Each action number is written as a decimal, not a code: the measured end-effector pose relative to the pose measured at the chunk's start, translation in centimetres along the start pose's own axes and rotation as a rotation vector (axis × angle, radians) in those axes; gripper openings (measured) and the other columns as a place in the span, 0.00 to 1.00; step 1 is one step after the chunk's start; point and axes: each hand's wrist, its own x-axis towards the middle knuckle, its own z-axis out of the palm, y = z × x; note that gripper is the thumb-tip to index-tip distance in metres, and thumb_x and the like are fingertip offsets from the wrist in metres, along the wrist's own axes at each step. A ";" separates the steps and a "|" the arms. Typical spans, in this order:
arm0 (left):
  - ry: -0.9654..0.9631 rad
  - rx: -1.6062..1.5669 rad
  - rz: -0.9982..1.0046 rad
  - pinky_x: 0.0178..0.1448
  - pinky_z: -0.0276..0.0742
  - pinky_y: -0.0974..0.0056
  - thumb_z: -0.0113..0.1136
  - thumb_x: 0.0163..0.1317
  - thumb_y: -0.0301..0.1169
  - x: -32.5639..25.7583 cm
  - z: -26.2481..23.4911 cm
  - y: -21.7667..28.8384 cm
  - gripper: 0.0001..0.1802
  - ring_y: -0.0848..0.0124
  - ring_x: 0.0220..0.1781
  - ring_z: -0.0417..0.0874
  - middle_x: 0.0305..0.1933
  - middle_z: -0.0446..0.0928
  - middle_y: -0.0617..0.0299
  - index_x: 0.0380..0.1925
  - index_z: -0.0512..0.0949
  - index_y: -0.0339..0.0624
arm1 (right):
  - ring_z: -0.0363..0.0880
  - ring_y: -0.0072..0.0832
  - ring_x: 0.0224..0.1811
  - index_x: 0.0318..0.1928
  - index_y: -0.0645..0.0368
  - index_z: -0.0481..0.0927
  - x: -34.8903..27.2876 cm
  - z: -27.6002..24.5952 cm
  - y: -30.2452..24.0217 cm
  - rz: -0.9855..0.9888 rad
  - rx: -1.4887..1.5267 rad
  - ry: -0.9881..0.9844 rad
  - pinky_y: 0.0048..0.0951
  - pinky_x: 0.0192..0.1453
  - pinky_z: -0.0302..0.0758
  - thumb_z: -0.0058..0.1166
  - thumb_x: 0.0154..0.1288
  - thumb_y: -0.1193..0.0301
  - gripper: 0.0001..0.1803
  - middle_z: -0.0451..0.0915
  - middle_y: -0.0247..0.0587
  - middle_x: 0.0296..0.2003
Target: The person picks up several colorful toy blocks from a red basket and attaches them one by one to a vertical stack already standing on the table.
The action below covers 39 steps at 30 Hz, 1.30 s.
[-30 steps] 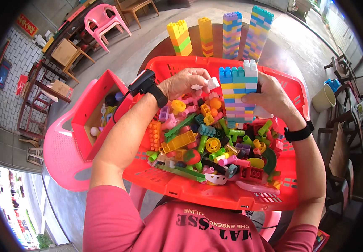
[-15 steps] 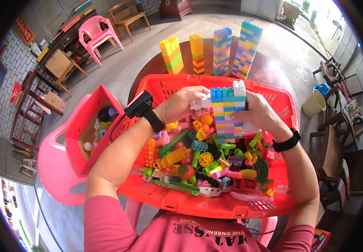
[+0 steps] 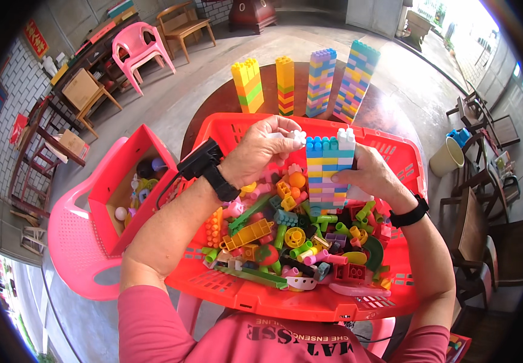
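My right hand [image 3: 373, 172] grips a tower of toy building bricks [image 3: 327, 172] by its right side, thumb across the front. The tower stacks blue, yellow, white and pink bricks, with a white brick raised at its top right corner. Beside the upper left of the tower, my left hand [image 3: 266, 148] pinches a small white brick [image 3: 298, 139] between thumb and fingertips. Both hands are above a red plastic basket [image 3: 225, 290] heaped with loose toy pieces, among them a yellow long brick [image 3: 247, 235], an orange ball [image 3: 297, 179] and green tubes.
Several finished brick towers [image 3: 321, 81] stand on a round brown table [image 3: 207, 109] beyond the basket. At left, a red box [image 3: 113, 181] with toys rests on a pink chair [image 3: 68, 242]. Wooden furniture [image 3: 476, 224] and a cream bin [image 3: 446, 156] are at right.
My left hand has raised the white brick to the level of the tower's top. The tower sits slightly lower in view, still in my right hand.
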 end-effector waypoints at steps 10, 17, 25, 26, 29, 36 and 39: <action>-0.020 0.035 -0.043 0.29 0.72 0.72 0.54 0.69 0.36 0.2 -2.0 -0.6 0.11 0.79 0.28 0.77 0.37 0.81 0.63 0.46 0.76 0.43 | 0.81 0.21 0.42 0.52 0.64 0.76 0.0 -0.9 0.3 -0.010 0.125 0.132 0.29 0.48 0.79 0.63 0.54 0.78 0.22 0.84 0.40 0.41; -0.091 -0.212 -0.198 0.30 0.78 0.69 0.46 0.72 0.34 0.4 -2.5 -0.2 0.12 0.75 0.31 0.81 0.39 0.80 0.60 0.50 0.74 0.45 | 0.82 0.24 0.42 0.53 0.63 0.75 -0.1 -1.3 0.1 -0.022 0.156 0.151 0.29 0.48 0.79 0.62 0.55 0.77 0.22 0.83 0.39 0.43; -0.193 -0.121 -0.250 0.24 0.78 0.72 0.47 0.72 0.33 0.6 -2.7 -0.9 0.08 0.74 0.28 0.83 0.36 0.80 0.59 0.43 0.74 0.43 | 0.82 0.24 0.43 0.53 0.64 0.75 0.0 -1.2 0.6 -0.029 0.118 0.140 0.30 0.50 0.79 0.62 0.56 0.78 0.23 0.83 0.40 0.43; -0.199 -0.052 -0.252 0.23 0.77 0.72 0.48 0.71 0.33 0.6 -2.8 -0.9 0.08 0.75 0.26 0.83 0.35 0.80 0.59 0.41 0.75 0.43 | 0.82 0.25 0.44 0.53 0.64 0.75 0.0 -1.3 0.6 -0.047 0.112 0.140 0.30 0.50 0.79 0.62 0.56 0.78 0.23 0.83 0.40 0.43; -0.229 0.148 -0.230 0.21 0.73 0.74 0.54 0.68 0.32 0.8 -2.8 -1.2 0.06 0.77 0.21 0.79 0.32 0.79 0.61 0.36 0.76 0.42 | 0.82 0.26 0.44 0.53 0.64 0.75 0.0 -1.3 0.4 -0.027 0.058 0.157 0.30 0.50 0.79 0.62 0.56 0.77 0.23 0.83 0.41 0.43; -0.291 0.934 0.155 0.34 0.75 0.66 0.66 0.53 0.28 0.4 -1.3 -2.4 0.09 0.72 0.29 0.80 0.30 0.77 0.63 0.35 0.78 0.41 | 0.83 0.28 0.45 0.54 0.65 0.74 -0.2 -1.3 0.0 -0.016 0.018 0.144 0.31 0.51 0.79 0.63 0.56 0.76 0.24 0.83 0.43 0.44; -0.438 1.260 0.254 0.42 0.77 0.61 0.67 0.49 0.27 -0.6 -0.4 -3.2 0.12 0.63 0.37 0.82 0.32 0.78 0.60 0.36 0.80 0.44 | 0.83 0.29 0.45 0.55 0.64 0.74 -0.2 -1.3 0.0 -0.037 0.025 0.159 0.31 0.51 0.79 0.64 0.55 0.76 0.25 0.84 0.44 0.44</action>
